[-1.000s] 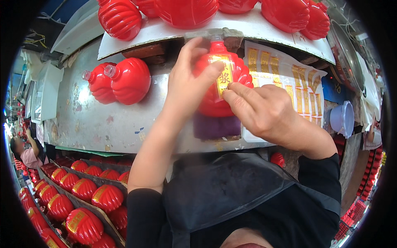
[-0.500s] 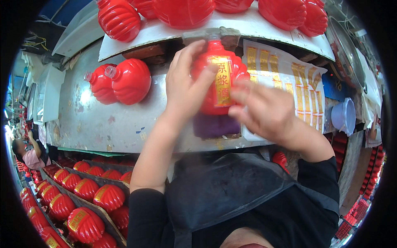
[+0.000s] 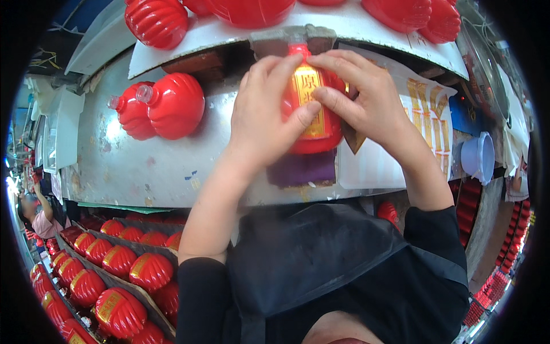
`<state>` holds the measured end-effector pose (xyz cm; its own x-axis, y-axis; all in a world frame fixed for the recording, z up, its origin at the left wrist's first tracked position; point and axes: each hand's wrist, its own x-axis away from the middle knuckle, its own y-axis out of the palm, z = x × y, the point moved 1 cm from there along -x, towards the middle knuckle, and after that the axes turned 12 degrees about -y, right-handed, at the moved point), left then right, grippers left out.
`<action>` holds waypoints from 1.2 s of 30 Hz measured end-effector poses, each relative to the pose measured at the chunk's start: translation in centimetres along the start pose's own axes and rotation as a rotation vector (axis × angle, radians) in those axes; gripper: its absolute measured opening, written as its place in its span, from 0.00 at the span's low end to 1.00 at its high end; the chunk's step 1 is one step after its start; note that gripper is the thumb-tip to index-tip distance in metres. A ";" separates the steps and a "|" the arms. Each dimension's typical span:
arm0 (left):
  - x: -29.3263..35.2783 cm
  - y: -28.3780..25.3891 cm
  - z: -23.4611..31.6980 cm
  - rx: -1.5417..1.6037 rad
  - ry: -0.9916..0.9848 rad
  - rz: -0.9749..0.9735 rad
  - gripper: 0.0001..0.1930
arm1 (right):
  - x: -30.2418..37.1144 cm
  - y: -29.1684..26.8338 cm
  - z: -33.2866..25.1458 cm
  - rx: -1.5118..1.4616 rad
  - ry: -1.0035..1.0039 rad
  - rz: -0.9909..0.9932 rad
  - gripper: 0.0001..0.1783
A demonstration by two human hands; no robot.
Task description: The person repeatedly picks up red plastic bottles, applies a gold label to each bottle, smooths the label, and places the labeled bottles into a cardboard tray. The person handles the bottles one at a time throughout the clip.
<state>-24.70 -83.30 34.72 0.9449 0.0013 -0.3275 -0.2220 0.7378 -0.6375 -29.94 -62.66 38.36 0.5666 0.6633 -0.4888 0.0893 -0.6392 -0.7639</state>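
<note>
A red plastic bottle (image 3: 315, 146) with ribbed sides lies on the bench, its clear neck pointing away from me. Its front bears a gold label (image 3: 310, 83) with dark characters. My left hand (image 3: 263, 106) grips the bottle's left side, fingers by the shoulder and thumb pressed on the label. From the other side, my right hand (image 3: 364, 94) curls over the label's upper right, fingertips close to the neck. Beneath its palm sticks out a flat, brown, pointed piece (image 3: 353, 139), mostly covered by the hand. A purple cloth (image 3: 301, 172) shows under the bottle's near end.
Two red bottles (image 3: 177, 106) lie on the metal bench at left. A white sheet of gold labels (image 3: 372, 175) lies at right, beside a lilac bucket (image 3: 477, 157). More bottles (image 3: 157, 23) stand on the white shelf (image 3: 229, 43); labelled ones fill crates (image 3: 120, 261) at lower left.
My right hand, blurred over the label's lower right before, has moved up to the bottle's shoulder. My left thumb has shifted lower on the label. The brown pointed piece now shows.
</note>
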 end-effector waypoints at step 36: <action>2.6 0.3 -2.2 0.283 0.006 -0.087 0.43 | 3.3 -0.2 -1.0 -0.106 0.139 -0.108 0.45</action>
<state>-22.81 -84.57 32.14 0.9559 -0.0736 -0.2844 -0.0632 0.8940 -0.4435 -27.29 -60.73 37.34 0.6558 0.6750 -0.3381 0.2370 -0.6092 -0.7568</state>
